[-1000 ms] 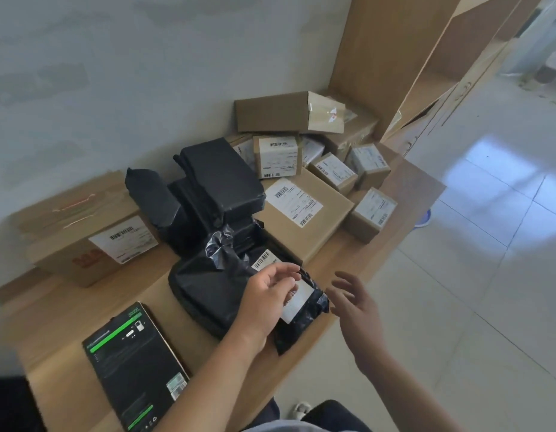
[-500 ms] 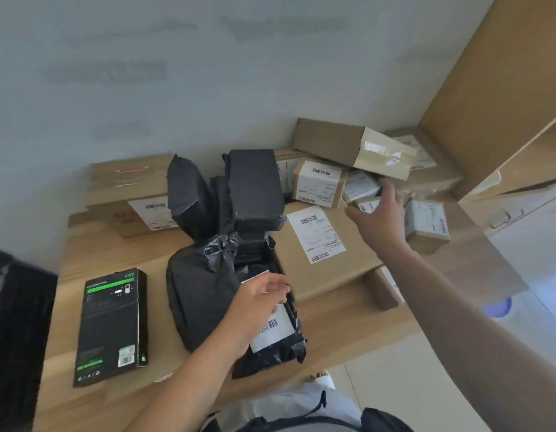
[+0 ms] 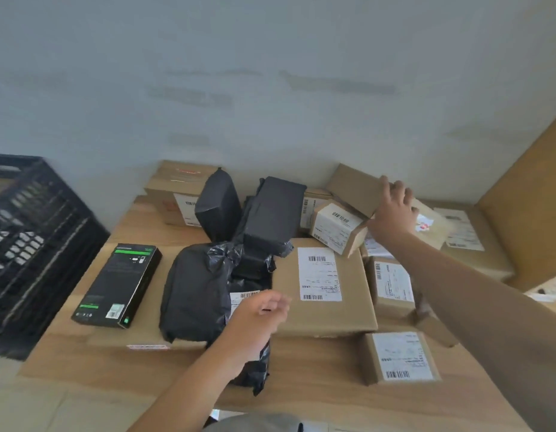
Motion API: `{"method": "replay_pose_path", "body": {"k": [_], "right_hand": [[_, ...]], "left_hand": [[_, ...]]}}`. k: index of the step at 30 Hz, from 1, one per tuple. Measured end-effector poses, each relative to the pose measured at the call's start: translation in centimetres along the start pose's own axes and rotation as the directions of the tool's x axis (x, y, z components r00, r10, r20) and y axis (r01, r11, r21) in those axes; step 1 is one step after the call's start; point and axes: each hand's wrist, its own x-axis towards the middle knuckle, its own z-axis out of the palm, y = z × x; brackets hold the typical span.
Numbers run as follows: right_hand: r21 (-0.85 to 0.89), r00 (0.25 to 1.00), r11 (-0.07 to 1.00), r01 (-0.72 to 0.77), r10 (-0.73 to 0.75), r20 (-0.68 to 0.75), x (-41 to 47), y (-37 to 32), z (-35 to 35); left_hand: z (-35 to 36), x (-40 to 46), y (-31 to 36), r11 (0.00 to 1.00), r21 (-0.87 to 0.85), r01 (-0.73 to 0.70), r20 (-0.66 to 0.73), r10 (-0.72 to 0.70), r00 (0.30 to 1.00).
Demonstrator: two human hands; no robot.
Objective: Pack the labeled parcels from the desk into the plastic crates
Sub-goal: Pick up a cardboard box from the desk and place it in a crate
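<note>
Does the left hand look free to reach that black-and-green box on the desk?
Probably yes. The left hand rests on a black bag's label, and the black-and-green box lies flat on open desk to its left, nothing stacked on it.

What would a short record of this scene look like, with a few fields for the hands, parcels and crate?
surface: wooden desk against a pale wall
right hand: grips the long cardboard box lying on top of the pile at the back
left hand: rests on the black bag parcel near its label
crate: black plastic crate left of the desk
other items: black and green retail box, large flat labeled box
</note>
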Motion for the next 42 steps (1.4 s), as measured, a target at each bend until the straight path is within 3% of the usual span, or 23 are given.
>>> {"method": "replay_pose_path", "body": {"k": [6,9,11,13,15,17,19,22,23,25,27,29,31,35,42], "right_hand": [[0.093,0.942,0.974,0.208,-0.173,-0.289,-3.7,3.2,-3.0],[0.018,0.801,0.917,0.398,-0.338,-0.495,-7.6,5.5,-4.5],[-0.078,0.681,0.873,0.482,-0.429,-0.594,-10.5,6.7,-4.9],[-0.165,0.569,0.83,0.532,-0.495,-0.657,-13.2,7.5,-4.8],[-0.206,0.514,0.799,0.565,-0.536,-0.669,-15.4,7.9,-4.5],[-0.165,0.528,0.779,0.605,-0.547,-0.649,-17.1,8.0,-4.4],[-0.014,0.596,0.758,0.652,-0.524,-0.609,-18.4,7.9,-5.0],[0.432,0.777,0.681,0.591,-0.336,-0.533,-19.4,7.3,-7.9],[0.607,0.847,0.611,0.508,-0.226,-0.481,-19.4,6.9,-9.4],[0.881,0.943,0.352,0.316,-0.019,-0.331,-18.9,6.7,-12.1],[0.986,0.983,0.053,0.155,0.096,-0.16,-17.9,7.1,-13.7],[0.982,0.993,-0.189,-0.003,0.113,0.024,-17.1,7.8,-13.8],[0.929,0.988,-0.347,-0.132,0.028,0.15,-16.9,8.0,-13.0],[0.845,0.953,-0.44,-0.302,-0.173,0.251,-17.6,7.9,-11.0],[0.66,0.893,-0.604,-0.447,-0.251,0.374,-18.5,6.5,-7.6]], "left_hand": [[1.2,0.9,2.2,0.976,-0.214,-0.045,-0.119,0.02,0.993],[3.1,1.2,4.4,0.936,-0.35,-0.037,-0.077,0.01,0.997],[4.4,1.3,5.9,0.857,-0.515,0.001,0.015,0.008,1.0],[5.6,1.4,7.6,0.76,-0.645,0.082,0.119,-0.006,0.993],[6.5,1.4,9.0,0.685,-0.715,0.139,0.169,-0.023,0.985],[7.2,1.5,9.8,0.637,-0.754,0.161,0.149,-0.073,0.986],[7.4,1.8,9.7,0.642,-0.758,0.116,0.092,-0.071,0.993],[6.5,1.7,8.8,0.655,-0.753,-0.064,-0.042,0.049,0.998],[5.9,1.7,8.5,0.659,-0.741,-0.129,-0.09,0.092,0.992],[4.4,1.8,8.0,0.677,-0.712,-0.187,-0.126,0.139,0.982],[3.1,1.9,7.5,0.688,-0.699,-0.194,-0.12,0.154,0.981],[2.3,1.8,7.1,0.692,-0.692,-0.203,-0.116,0.172,0.978],[1.7,1.4,7.0,0.683,-0.695,-0.225,-0.112,0.207,0.972],[0.3,0.3,6.1,0.713,-0.653,-0.256,-0.043,0.302,0.952],[-0.6,-1.7,4.7,0.798,-0.511,-0.318,0.025,0.383,0.923]]}}
